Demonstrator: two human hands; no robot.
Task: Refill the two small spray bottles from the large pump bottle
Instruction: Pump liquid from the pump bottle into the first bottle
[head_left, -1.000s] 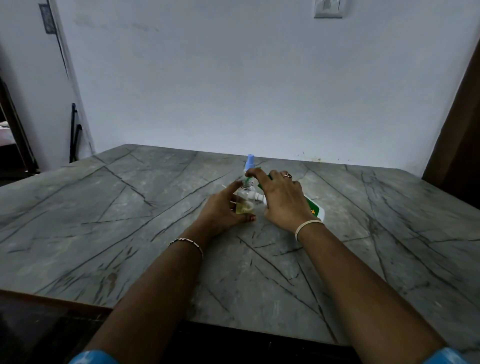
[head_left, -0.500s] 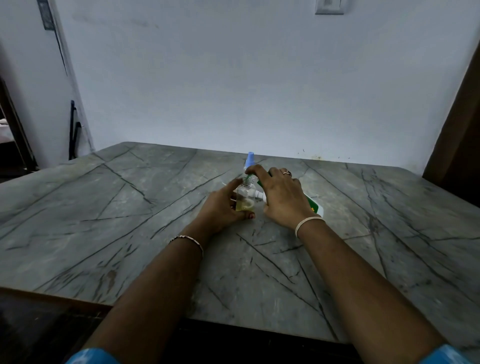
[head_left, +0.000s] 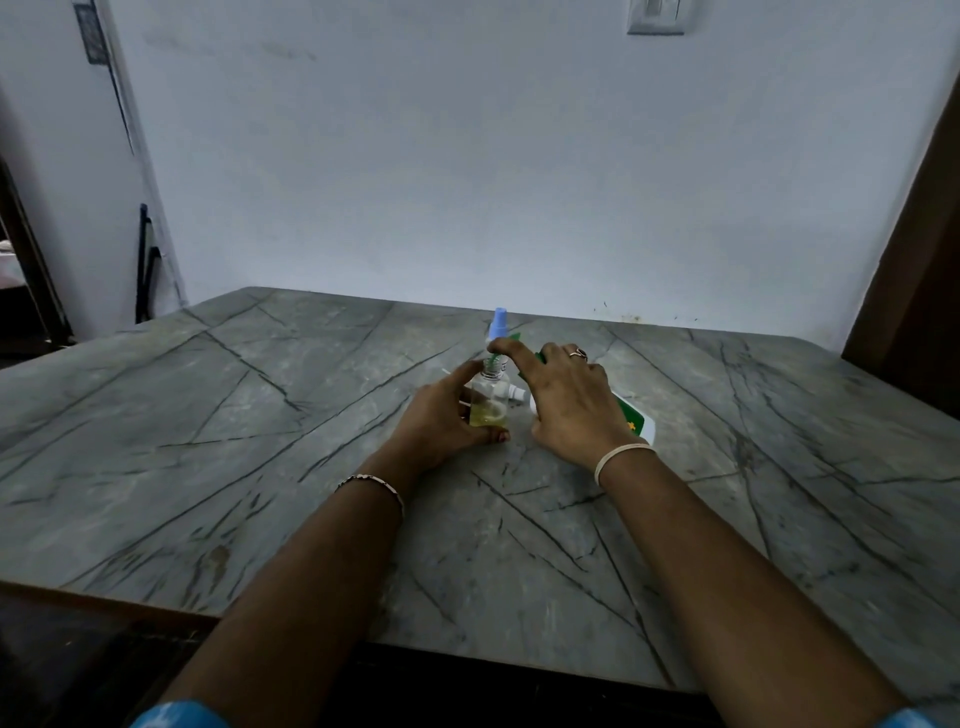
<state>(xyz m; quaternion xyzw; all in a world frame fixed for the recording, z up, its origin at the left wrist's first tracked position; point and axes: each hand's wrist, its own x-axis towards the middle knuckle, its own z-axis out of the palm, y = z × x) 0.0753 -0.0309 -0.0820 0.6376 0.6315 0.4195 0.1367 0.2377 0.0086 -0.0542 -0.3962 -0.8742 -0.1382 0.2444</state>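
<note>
Left hand (head_left: 441, 415) grips the small clear bottle (head_left: 488, 402), upright on the table (head_left: 260, 415). The thumb is high by the neck and the fingers wrap the base. There's a little yellow liquid in the bottom, threaded neck bare, no cap. The second small bottle (head_left: 500, 319), blue cap on, stands just behind it at 12 o'clock. The large bottle (head_left: 636, 422) lies on its side at 4 o'clock from the clear one, long axis roughly 10-to-4, base out at 4. Right hand (head_left: 569, 400) lies over its upper half, index finger (head_left: 511, 352) stretched toward 10 o'clock, ending just above the open neck; contact unclear. Can't tell if the other fingers curl round the large bottle or only rest on it. A white nozzle (head_left: 517, 393) sits between the two bottles; can't tell whose it is. Key relation: the open neck is at 10 o'clock from the right hand, in line with the large bottle's axis. So I'd expect the right hand to lift and tip while the left only steadies.
</note>
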